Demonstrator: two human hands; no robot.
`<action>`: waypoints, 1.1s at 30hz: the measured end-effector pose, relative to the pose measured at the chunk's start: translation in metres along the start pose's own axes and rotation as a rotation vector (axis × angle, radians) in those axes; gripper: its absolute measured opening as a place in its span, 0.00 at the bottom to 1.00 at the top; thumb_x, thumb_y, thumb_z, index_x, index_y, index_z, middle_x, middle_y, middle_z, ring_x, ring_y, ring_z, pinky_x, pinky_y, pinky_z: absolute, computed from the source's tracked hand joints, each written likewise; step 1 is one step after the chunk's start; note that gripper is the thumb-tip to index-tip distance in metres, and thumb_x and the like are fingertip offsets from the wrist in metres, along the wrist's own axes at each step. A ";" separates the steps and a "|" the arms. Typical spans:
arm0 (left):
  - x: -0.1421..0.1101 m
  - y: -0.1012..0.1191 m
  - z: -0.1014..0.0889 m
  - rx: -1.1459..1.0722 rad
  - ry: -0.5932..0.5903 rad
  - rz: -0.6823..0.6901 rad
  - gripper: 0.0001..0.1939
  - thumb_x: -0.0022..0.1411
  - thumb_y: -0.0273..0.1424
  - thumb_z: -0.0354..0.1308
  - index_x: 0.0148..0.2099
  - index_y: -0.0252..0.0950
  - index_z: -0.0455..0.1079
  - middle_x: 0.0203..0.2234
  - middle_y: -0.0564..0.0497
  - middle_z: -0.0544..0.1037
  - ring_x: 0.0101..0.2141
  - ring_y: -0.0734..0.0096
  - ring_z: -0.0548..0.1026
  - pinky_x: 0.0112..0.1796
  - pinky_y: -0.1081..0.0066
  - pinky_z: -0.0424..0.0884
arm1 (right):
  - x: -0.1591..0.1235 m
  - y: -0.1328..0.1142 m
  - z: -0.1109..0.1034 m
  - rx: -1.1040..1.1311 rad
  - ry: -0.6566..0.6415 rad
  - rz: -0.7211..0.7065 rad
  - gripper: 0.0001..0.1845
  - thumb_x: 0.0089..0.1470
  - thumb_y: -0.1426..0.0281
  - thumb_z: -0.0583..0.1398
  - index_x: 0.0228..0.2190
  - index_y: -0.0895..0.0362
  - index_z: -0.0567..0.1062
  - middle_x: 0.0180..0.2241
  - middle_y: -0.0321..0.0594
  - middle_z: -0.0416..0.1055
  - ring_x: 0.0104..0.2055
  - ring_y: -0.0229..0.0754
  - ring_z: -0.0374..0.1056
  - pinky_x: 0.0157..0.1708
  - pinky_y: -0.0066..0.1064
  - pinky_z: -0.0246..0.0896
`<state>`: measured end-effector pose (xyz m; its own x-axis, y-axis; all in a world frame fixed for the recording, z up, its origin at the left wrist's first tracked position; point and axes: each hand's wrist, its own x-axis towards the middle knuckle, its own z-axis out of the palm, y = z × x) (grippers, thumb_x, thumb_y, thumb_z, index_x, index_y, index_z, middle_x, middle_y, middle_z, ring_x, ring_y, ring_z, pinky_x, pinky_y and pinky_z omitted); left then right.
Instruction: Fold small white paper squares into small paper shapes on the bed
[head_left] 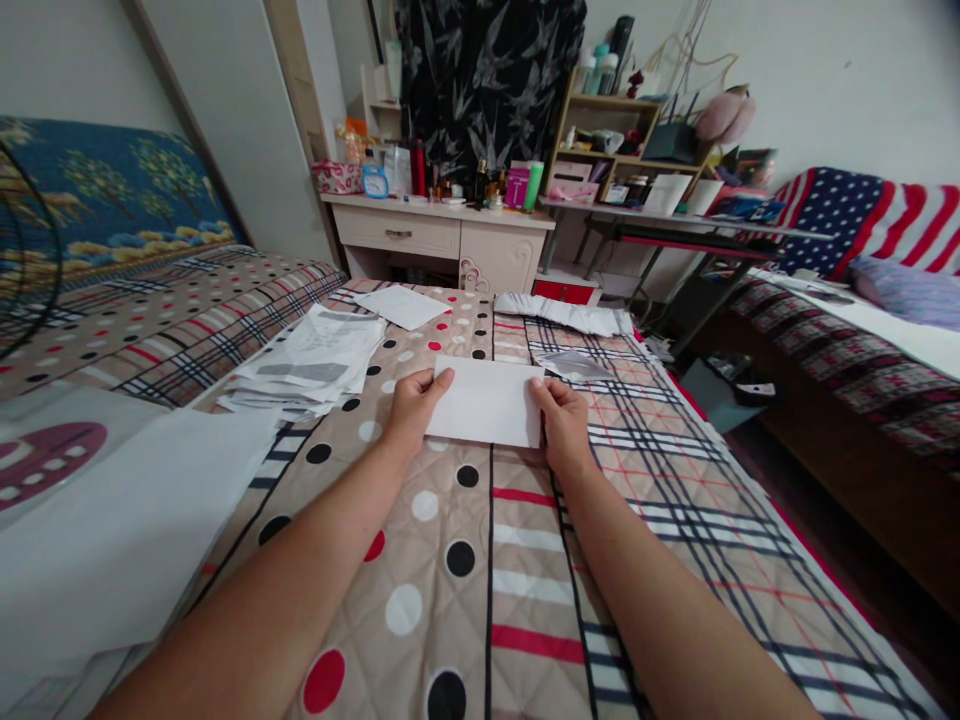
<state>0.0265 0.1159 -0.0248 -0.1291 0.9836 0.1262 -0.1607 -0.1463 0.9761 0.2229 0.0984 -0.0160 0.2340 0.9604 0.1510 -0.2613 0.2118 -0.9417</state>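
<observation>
A plain white rectangular sheet of paper, possibly folded, is held by its two short sides above the patterned bedspread. My left hand pinches its left edge, thumb on top. On the opposite edge, my right hand grips it the same way. The fingers beneath the paper are hidden. Just beyond my right hand lies a clear plastic sleeve. To the left of my left hand is a loose stack of printed papers.
White bags with a purple print fill the near left. Farther back lie a white sheet and a crumpled white-grey packet. Beyond the bed stands a cream dresser with bottles. A bin stands right of the bed.
</observation>
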 end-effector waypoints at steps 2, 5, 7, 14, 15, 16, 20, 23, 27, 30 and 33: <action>-0.001 0.001 0.001 -0.014 -0.015 -0.007 0.21 0.48 0.47 0.66 0.27 0.33 0.69 0.18 0.56 0.68 0.20 0.78 0.63 0.20 0.77 0.55 | 0.000 0.000 -0.001 -0.018 0.015 -0.017 0.16 0.42 0.59 0.68 0.22 0.58 0.73 0.19 0.30 0.65 0.21 0.32 0.56 0.20 0.24 0.49; 0.000 0.002 0.002 -0.032 -0.029 -0.008 0.20 0.48 0.46 0.66 0.27 0.33 0.69 0.19 0.55 0.69 0.20 0.78 0.64 0.21 0.77 0.56 | 0.001 0.001 -0.002 -0.030 0.048 -0.021 0.17 0.41 0.58 0.67 0.21 0.58 0.72 0.18 0.30 0.65 0.20 0.32 0.55 0.19 0.25 0.48; 0.000 0.001 0.002 -0.027 -0.018 0.002 0.19 0.49 0.45 0.65 0.28 0.33 0.70 0.20 0.55 0.70 0.21 0.77 0.64 0.21 0.77 0.57 | 0.002 0.002 -0.003 -0.025 0.063 -0.011 0.17 0.41 0.57 0.67 0.21 0.58 0.72 0.18 0.30 0.64 0.19 0.32 0.54 0.18 0.25 0.47; -0.002 0.007 0.002 -0.011 0.009 -0.010 0.18 0.48 0.44 0.66 0.28 0.33 0.70 0.19 0.55 0.71 0.20 0.77 0.66 0.22 0.76 0.59 | 0.001 0.000 -0.005 -0.063 -0.022 0.057 0.17 0.42 0.57 0.67 0.19 0.56 0.69 0.16 0.30 0.63 0.17 0.32 0.54 0.16 0.25 0.46; -0.002 0.008 0.001 -0.017 0.009 -0.019 0.18 0.47 0.44 0.67 0.28 0.33 0.70 0.19 0.55 0.71 0.20 0.77 0.66 0.22 0.76 0.59 | 0.000 -0.001 -0.005 -0.069 -0.041 0.073 0.17 0.41 0.58 0.67 0.19 0.56 0.69 0.15 0.30 0.63 0.17 0.32 0.54 0.16 0.25 0.46; -0.002 0.008 0.001 -0.027 0.010 -0.031 0.18 0.47 0.44 0.67 0.28 0.33 0.70 0.19 0.55 0.72 0.20 0.77 0.66 0.22 0.76 0.59 | 0.000 -0.002 -0.004 -0.068 -0.057 0.087 0.18 0.41 0.58 0.67 0.19 0.56 0.69 0.15 0.30 0.63 0.17 0.32 0.54 0.16 0.25 0.46; 0.002 0.004 -0.003 -0.103 0.064 -0.078 0.20 0.49 0.46 0.65 0.27 0.33 0.69 0.18 0.55 0.70 0.19 0.78 0.66 0.21 0.76 0.59 | 0.001 -0.002 -0.004 -0.022 -0.028 0.112 0.17 0.39 0.60 0.68 0.18 0.57 0.68 0.15 0.30 0.63 0.16 0.32 0.54 0.15 0.25 0.46; 0.006 0.002 -0.005 -0.181 0.129 -0.084 0.20 0.49 0.45 0.65 0.29 0.32 0.69 0.18 0.56 0.69 0.18 0.81 0.65 0.20 0.78 0.58 | 0.007 0.002 -0.007 0.052 0.128 0.065 0.16 0.38 0.60 0.68 0.19 0.57 0.70 0.17 0.30 0.65 0.18 0.32 0.57 0.17 0.25 0.50; 0.005 0.006 -0.004 -0.184 0.077 -0.068 0.21 0.51 0.46 0.64 0.33 0.31 0.71 0.22 0.53 0.72 0.20 0.81 0.67 0.20 0.79 0.59 | 0.010 0.005 -0.006 0.137 0.306 -0.037 0.14 0.38 0.62 0.67 0.23 0.58 0.72 0.22 0.31 0.70 0.22 0.33 0.62 0.22 0.25 0.58; 0.000 0.013 0.000 -0.091 -0.045 -0.074 0.23 0.52 0.47 0.64 0.42 0.33 0.71 0.32 0.47 0.77 0.25 0.77 0.73 0.23 0.79 0.63 | 0.006 0.003 0.001 0.163 0.268 -0.007 0.15 0.36 0.65 0.68 0.29 0.58 0.72 0.28 0.34 0.73 0.23 0.33 0.64 0.23 0.26 0.62; -0.005 0.018 0.003 -0.049 -0.144 -0.079 0.28 0.55 0.50 0.59 0.52 0.37 0.66 0.40 0.43 0.79 0.30 0.71 0.77 0.27 0.75 0.68 | -0.002 0.002 0.009 0.153 0.195 0.039 0.18 0.35 0.68 0.68 0.32 0.57 0.72 0.31 0.36 0.75 0.26 0.36 0.67 0.25 0.28 0.67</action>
<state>0.0276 0.1088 -0.0077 0.0270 0.9967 0.0765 -0.2128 -0.0690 0.9747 0.2133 0.0988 -0.0149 0.3934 0.9185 0.0410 -0.4087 0.2147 -0.8871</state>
